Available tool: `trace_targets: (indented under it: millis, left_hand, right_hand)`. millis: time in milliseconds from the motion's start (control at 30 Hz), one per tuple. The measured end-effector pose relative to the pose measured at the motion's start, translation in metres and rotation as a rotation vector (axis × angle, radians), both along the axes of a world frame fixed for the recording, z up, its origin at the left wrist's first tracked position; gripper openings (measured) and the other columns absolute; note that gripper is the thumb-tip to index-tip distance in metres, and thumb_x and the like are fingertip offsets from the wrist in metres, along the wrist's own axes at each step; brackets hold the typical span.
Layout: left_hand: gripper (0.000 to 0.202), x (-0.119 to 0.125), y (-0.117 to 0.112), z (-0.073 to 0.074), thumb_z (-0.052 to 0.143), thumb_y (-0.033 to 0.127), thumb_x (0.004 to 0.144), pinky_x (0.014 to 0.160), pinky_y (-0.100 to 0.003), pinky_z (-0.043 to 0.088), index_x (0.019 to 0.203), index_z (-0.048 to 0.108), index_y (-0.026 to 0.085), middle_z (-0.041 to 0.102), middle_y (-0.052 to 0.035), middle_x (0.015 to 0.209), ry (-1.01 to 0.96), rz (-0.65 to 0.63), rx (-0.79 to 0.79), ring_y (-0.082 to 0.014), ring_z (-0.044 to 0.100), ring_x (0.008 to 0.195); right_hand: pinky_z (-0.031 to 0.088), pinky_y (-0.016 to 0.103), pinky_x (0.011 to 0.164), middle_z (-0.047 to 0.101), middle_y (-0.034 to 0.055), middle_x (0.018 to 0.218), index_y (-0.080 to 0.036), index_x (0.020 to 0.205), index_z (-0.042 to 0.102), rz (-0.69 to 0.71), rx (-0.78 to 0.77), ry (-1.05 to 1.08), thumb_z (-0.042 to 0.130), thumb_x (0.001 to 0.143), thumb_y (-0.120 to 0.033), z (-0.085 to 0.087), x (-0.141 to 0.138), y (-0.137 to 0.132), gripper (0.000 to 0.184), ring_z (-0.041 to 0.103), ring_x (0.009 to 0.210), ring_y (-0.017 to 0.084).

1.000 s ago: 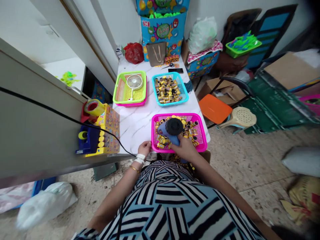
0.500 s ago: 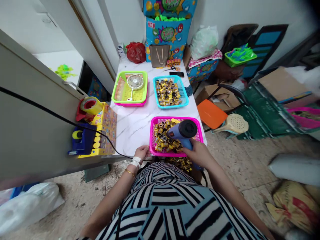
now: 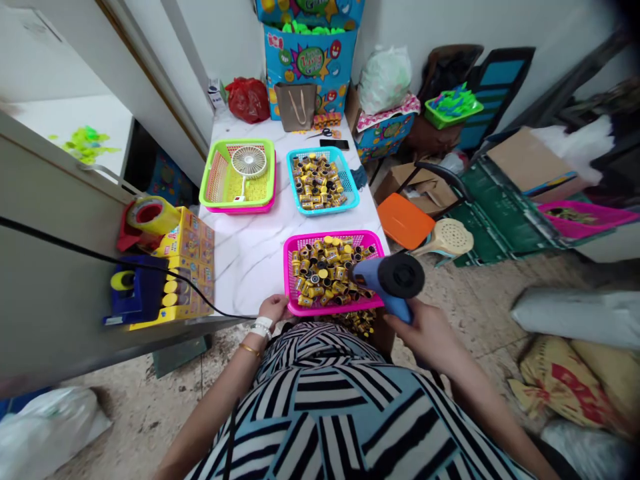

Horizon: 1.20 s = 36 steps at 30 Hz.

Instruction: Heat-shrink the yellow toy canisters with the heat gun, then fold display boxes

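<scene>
In my right hand (image 3: 426, 333) is a blue hair dryer (image 3: 371, 273) with a dark round back, its fingers wrapped around the handle. The nozzle points left over the right side of a pink plastic basket (image 3: 287, 260). Many small yellow-and-black cylinders (image 3: 327, 272), like tiny canisters, lie jumbled in that basket. My left hand (image 3: 274, 308) pinches the basket's front left corner, a white band and bracelets on its wrist. The hair dryer covers part of the basket's right edge.
Behind stands a blue basket (image 3: 356, 199) with similar cylinders. Left of it, a small white fan (image 3: 249, 162) lies in stacked green and pink baskets (image 3: 203, 190). A black cord (image 3: 193, 279) crosses the table's left side, near yellow boxes (image 3: 190, 250). An orange stool (image 3: 406, 221) stands right.
The hair dryer has moved right, from above the basket's middle to its right edge. My left hand keeps its grip on the corner. The whole view has shifted slightly.
</scene>
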<state>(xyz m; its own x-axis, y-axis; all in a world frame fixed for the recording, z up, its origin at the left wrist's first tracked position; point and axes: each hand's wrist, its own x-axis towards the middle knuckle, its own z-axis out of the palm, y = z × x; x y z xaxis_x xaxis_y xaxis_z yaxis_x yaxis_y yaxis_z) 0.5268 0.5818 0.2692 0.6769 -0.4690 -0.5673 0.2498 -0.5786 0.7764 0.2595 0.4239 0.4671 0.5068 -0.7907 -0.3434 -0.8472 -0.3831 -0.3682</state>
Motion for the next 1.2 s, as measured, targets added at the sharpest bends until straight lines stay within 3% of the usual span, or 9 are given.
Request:
trace_targets:
  millis: [100,233,300,467,600,800,1033,1133,1200]
  left_hand:
    - [0.009,0.004,-0.005,0.009,0.068,0.022,0.075,0.086,-0.038,0.052,0.075,0.060,0.019,0.061,-0.0051,0.074,-0.258,-0.045,-0.017,-0.0245,0.063,0.085]
    - [0.019,0.000,-0.032,0.021,0.063,0.028,0.081,0.103,-0.041,0.041,0.097,0.064,0.019,0.061,-0.0106,0.101,-0.478,-0.212,-0.125,-0.0277,0.056,0.105]
    - [0.027,-0.008,-0.058,0.023,0.062,0.029,0.083,0.106,-0.043,0.038,0.106,0.065,0.016,0.059,-0.0147,0.112,-0.619,-0.339,-0.180,-0.0299,0.052,0.113]
    - [0.035,-0.045,-0.127,0.013,0.058,0.030,0.087,0.109,-0.048,0.033,0.118,0.063,0.013,0.057,-0.0178,0.121,-1.004,-0.995,-0.387,-0.0320,0.044,0.124]
    - [0.036,-0.049,-0.133,0.002,0.066,0.037,0.082,0.107,-0.053,0.033,0.113,0.067,0.017,0.060,-0.0158,0.116,-1.033,-1.346,-0.395,-0.0364,0.042,0.129]
    - [0.030,-0.008,-0.090,-0.005,0.055,0.020,0.085,0.115,-0.057,0.024,0.111,0.067,0.013,0.061,-0.0161,0.122,-1.092,-1.193,-0.347,-0.0362,0.031,0.141]
    - [0.027,-0.026,-0.060,0.007,0.050,0.015,0.085,0.113,-0.053,0.036,0.102,0.071,0.020,0.068,-0.0066,0.120,-0.864,-1.120,-0.558,-0.0284,0.045,0.135]
    - [0.025,-0.015,-0.058,0.011,0.050,0.021,0.091,0.109,-0.046,0.044,0.105,0.069,0.020,0.067,-0.0073,0.122,-0.844,-0.874,-0.589,-0.0241,0.051,0.130]
    - [0.027,0.006,-0.065,0.010,0.051,0.028,0.092,0.109,-0.045,0.044,0.112,0.067,0.018,0.064,-0.0102,0.127,-0.888,-0.651,-0.481,-0.0244,0.054,0.127]
  right_hand:
    - [0.034,0.030,0.054,0.063,0.0066,0.062,-0.019,0.080,0.060,-0.082,0.016,0.026,0.055,0.077,-0.044,0.003,-0.033,0.003,0.026,0.059,0.056,0.022]
    - [0.039,0.030,0.051,0.064,0.0040,0.058,-0.021,0.083,0.060,-0.181,0.287,-0.061,0.053,0.078,-0.052,-0.001,-0.055,0.014,0.032,0.060,0.051,0.022]
    - [0.040,0.031,0.051,0.063,0.0038,0.054,-0.021,0.080,0.059,-0.231,0.208,-0.032,0.054,0.077,-0.054,-0.006,-0.060,0.017,0.033,0.061,0.051,0.023]
    - [0.043,0.030,0.052,0.066,0.0033,0.057,-0.021,0.084,0.056,-0.394,0.126,-0.105,0.057,0.079,-0.049,-0.011,-0.065,0.006,0.028,0.063,0.051,0.021]
    - [0.044,0.028,0.051,0.067,0.0028,0.059,-0.020,0.087,0.056,-0.418,0.198,-0.219,0.059,0.079,-0.045,-0.010,-0.063,0.003,0.026,0.063,0.051,0.020]
    - [0.039,0.027,0.050,0.062,0.0007,0.056,-0.019,0.086,0.059,-0.361,0.214,-0.200,0.058,0.079,-0.043,-0.011,-0.050,0.017,0.025,0.058,0.049,0.018]
    - [0.035,0.026,0.053,0.061,0.0005,0.059,-0.019,0.091,0.061,-0.222,0.131,-0.195,0.058,0.080,-0.038,-0.016,-0.025,0.003,0.023,0.059,0.056,0.018]
    - [0.036,0.027,0.056,0.064,0.0040,0.065,-0.018,0.090,0.060,-0.192,-0.017,-0.118,0.058,0.081,-0.036,-0.022,-0.017,-0.006,0.021,0.061,0.062,0.020]
    - [0.036,0.027,0.056,0.065,0.0046,0.065,-0.017,0.089,0.060,-0.165,-0.013,-0.084,0.059,0.080,-0.035,-0.022,-0.018,-0.009,0.020,0.062,0.061,0.020]
